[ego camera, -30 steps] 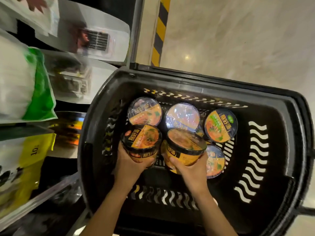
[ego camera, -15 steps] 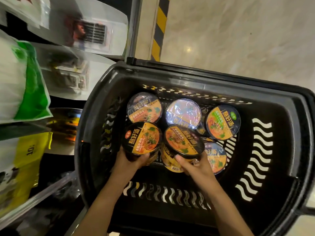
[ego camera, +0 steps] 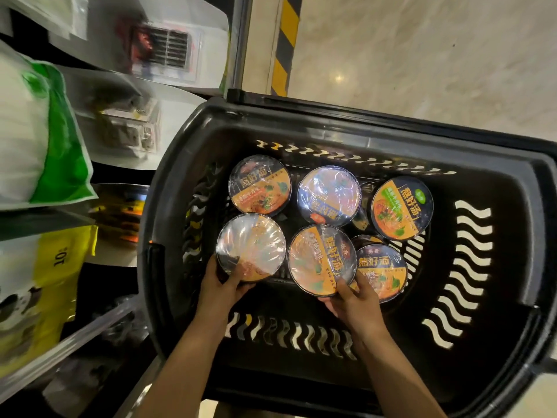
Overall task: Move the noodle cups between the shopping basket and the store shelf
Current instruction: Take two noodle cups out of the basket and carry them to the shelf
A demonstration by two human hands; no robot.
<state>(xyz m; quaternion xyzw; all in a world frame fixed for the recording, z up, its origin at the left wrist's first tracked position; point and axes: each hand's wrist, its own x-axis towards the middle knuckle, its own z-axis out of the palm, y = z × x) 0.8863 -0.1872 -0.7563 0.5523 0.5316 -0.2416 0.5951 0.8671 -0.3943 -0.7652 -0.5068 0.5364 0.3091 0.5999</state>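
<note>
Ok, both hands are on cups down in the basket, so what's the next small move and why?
Probably let go of both. The left hand and the right hand each hold a cup level among the others in the basket, apparently seated.

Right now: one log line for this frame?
left hand grips cup | right hand grips cup | both in basket
</note>
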